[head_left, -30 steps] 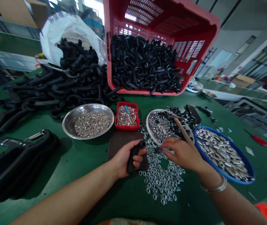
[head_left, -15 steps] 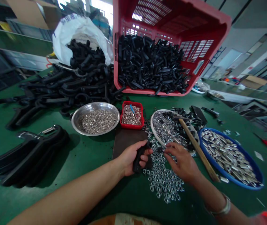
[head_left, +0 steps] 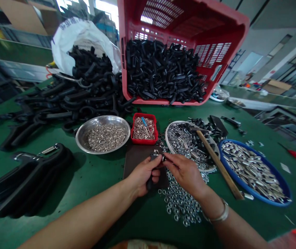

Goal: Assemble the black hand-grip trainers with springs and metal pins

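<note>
My left hand is closed round a short black plastic handle piece, held upright over a dark square mat. My right hand pinches a small metal part against the top end of that piece; the part is too small to name. Both hands meet just above a loose heap of silver nuts on the green table. A metal bangle sits on my right wrist.
Behind the hands stand a steel bowl of small rings, a red tray of pins, a white bowl of springs with a wooden-handled hammer across it, and a blue bowl of metal sleeves. A red crate and piles hold black handles.
My right hand left the nut heap and moved left to meet the black piece in my left hand. The left hand raised the piece slightly toward the mat.
</note>
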A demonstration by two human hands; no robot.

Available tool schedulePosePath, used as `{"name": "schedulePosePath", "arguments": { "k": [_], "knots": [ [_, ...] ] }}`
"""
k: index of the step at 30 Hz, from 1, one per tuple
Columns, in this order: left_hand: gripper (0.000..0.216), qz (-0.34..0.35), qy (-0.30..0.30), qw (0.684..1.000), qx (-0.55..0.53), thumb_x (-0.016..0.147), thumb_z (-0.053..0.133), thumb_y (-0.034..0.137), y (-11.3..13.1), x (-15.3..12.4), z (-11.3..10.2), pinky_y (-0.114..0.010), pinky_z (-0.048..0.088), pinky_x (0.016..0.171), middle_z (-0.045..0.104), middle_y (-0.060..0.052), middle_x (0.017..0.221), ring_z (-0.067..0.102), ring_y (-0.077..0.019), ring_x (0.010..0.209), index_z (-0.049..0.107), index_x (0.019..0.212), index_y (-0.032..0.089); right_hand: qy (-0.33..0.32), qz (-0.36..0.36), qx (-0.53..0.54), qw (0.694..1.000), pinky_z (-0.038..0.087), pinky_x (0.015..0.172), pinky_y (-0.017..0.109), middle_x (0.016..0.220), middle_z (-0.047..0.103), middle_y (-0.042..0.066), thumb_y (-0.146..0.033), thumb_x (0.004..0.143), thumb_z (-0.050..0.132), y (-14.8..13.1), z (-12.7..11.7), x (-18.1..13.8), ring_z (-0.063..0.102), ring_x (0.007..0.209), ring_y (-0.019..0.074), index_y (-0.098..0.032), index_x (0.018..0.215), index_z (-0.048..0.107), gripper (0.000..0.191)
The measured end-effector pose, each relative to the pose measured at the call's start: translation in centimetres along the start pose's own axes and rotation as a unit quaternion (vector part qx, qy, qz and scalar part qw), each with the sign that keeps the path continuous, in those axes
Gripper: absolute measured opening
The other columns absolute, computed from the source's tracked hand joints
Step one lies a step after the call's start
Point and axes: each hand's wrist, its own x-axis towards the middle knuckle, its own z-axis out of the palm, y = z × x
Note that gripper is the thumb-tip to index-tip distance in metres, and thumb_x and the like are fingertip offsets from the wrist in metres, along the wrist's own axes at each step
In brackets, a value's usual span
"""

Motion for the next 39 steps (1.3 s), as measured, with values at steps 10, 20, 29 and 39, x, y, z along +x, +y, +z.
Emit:
{"name": "schedulePosePath", "arguments": {
  "k": [10,20,29,39],
  "knots": [
    [0.02,-0.061,0.009,0.996,-0.058,0.073,0.065,0.028,0.9,0.1,-0.7,-0.007,0.022,0.03,0.059,0.002,0.076,0.031,0.0043,0.034,0.052,0.082,0.015,-0.138,-0.035,-0.21,0.967,0.047,0.06,0.03,0.099,0.061,0.011,-0.006,0.079,0.043,3.9,-0.3,-2.4,0.056,0.088,0.0221,-0.018,0.101,0.06,0.031],
    [0.022,-0.075,-0.045,0.995,-0.052,0.08,0.056,0.032,1.1,0.3,-1.2,-0.007,0.02,0.03,0.049,0.003,0.061,0.029,0.0028,0.034,0.05,0.074,0.012,-0.077,0.192,0.496,0.843,0.024,0.031,0.016,0.075,0.06,0.001,-0.037,0.08,0.053,-0.7,-1.4,-1.1,0.03,0.037,0.0014,-0.02,0.098,0.05,0.025],
    [0.027,-0.035,-0.177,0.984,-0.015,0.076,0.06,0.037,1.7,-0.3,-1.8,-0.008,0.021,0.035,0.039,0.005,0.055,0.025,0.0011,0.038,0.054,0.075,0.011,0.008,0.138,0.417,0.898,0.047,0.047,0.019,0.076,0.062,0.002,-0.029,0.078,0.056,-3.1,-1.8,0.4,0.057,0.06,0.0096,-0.021,0.094,0.057,0.018],
    [0.054,0.064,-0.205,0.957,0.195,0.042,0.078,0.053,3.0,-1.1,-3.0,-0.02,0.033,0.05,0.051,-0.001,0.066,0.044,-0.0076,0.052,0.052,0.069,0.014,0.14,-0.121,0.098,0.978,0.053,0.072,0.033,0.086,0.067,0.005,-0.019,0.08,0.055,-6.8,-1.8,-0.4,0.062,0.079,0.0177,-0.024,0.11,0.055,0.03]
  ]
}}
